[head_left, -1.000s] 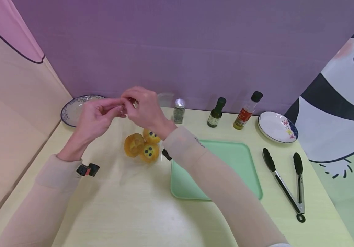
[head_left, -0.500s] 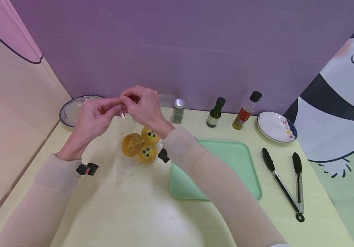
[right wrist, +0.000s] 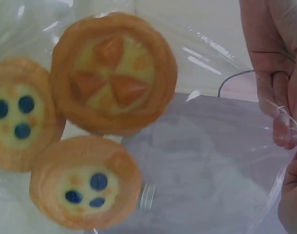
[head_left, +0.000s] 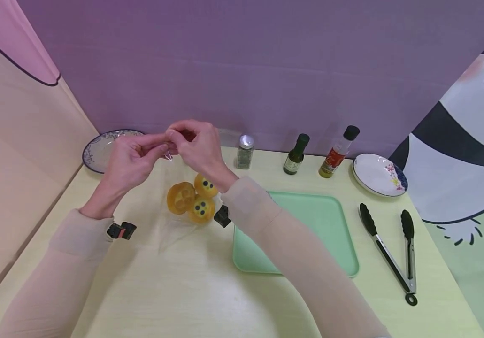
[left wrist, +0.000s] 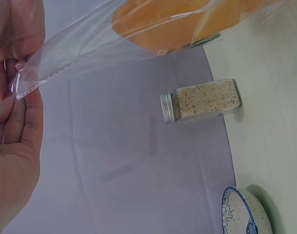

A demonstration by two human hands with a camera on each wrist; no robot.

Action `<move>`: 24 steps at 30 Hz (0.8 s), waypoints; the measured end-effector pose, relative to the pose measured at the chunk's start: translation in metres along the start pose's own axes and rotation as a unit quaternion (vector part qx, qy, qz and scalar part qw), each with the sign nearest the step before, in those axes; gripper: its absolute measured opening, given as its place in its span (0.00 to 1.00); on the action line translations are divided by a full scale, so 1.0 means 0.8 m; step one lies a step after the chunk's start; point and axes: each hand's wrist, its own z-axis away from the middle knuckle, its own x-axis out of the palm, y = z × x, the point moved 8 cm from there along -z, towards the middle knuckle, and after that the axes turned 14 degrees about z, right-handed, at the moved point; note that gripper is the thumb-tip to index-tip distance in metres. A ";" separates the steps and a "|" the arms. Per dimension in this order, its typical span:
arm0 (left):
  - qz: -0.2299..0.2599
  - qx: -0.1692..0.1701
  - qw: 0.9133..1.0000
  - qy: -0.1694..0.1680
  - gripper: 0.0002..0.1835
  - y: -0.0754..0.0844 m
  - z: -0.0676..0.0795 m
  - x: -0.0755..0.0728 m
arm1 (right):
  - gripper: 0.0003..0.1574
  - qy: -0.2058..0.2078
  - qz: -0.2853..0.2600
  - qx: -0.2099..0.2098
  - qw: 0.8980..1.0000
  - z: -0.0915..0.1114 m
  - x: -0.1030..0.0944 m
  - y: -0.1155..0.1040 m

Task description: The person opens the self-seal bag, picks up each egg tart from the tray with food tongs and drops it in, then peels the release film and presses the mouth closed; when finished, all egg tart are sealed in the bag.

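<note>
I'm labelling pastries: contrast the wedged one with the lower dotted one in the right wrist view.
The wedged pastry carries orange wedges; the lower dotted pastry, three blue dots. The wedged pastry looks larger there than the lower dotted pastry. Both have orange rims and paler yellow middles.

The left hand (head_left: 129,157) and right hand (head_left: 201,145) meet, fingers (head_left: 154,139) pinched.
</note>
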 end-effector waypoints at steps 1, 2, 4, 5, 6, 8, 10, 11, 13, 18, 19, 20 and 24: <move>0.006 0.001 1.000 -0.002 0.13 0.000 0.000 0.000 | 0.07 -0.001 0.000 -0.005 1.000 0.000 0.000 0.000; 0.014 0.002 1.000 -0.004 0.13 0.000 0.000 0.001 | 0.08 0.000 0.005 -0.015 1.000 0.001 -0.001 -0.001; 0.036 0.005 0.999 -0.009 0.13 0.001 0.000 0.002 | 0.09 -0.001 0.018 -0.040 0.999 0.002 -0.001 -0.004; 0.043 0.007 0.999 -0.011 0.14 0.001 0.000 0.001 | 0.10 0.000 0.030 -0.057 0.998 0.003 -0.002 -0.006; 0.052 0.008 0.999 -0.011 0.14 0.001 0.000 0.001 | 0.11 0.003 0.044 -0.078 0.996 0.005 -0.003 -0.008; 0.064 0.008 0.998 -0.009 0.15 0.000 -0.001 -0.001 | 0.12 0.013 0.077 -0.122 0.990 0.009 -0.005 -0.014; 0.064 0.008 0.998 -0.003 0.14 0.001 -0.001 -0.003 | 0.13 0.031 0.104 -0.158 0.981 0.013 -0.008 -0.019; 0.060 0.008 0.998 0.002 0.14 0.001 -0.001 -0.004 | 0.13 0.043 0.117 -0.176 0.977 0.015 -0.009 -0.022; 0.055 0.006 0.998 0.007 0.14 0.002 -0.002 -0.005 | 0.13 0.062 0.134 -0.198 0.969 0.017 -0.011 -0.026; 0.037 0.005 0.999 0.012 0.14 0.007 -0.002 -0.004 | 0.12 0.071 0.167 -0.229 0.956 0.017 -0.011 -0.034; 0.030 0.005 0.999 0.014 0.14 0.007 -0.002 -0.004 | 0.12 0.071 0.180 -0.239 0.952 0.017 -0.011 -0.037; 0.022 0.004 1.000 0.017 0.14 0.008 -0.002 -0.004 | 0.12 0.069 0.197 -0.249 0.946 0.018 -0.011 -0.039; 0.002 0.007 1.000 0.020 0.14 0.009 -0.003 -0.003 | 0.12 0.067 0.301 -0.302 0.902 0.021 -0.007 -0.051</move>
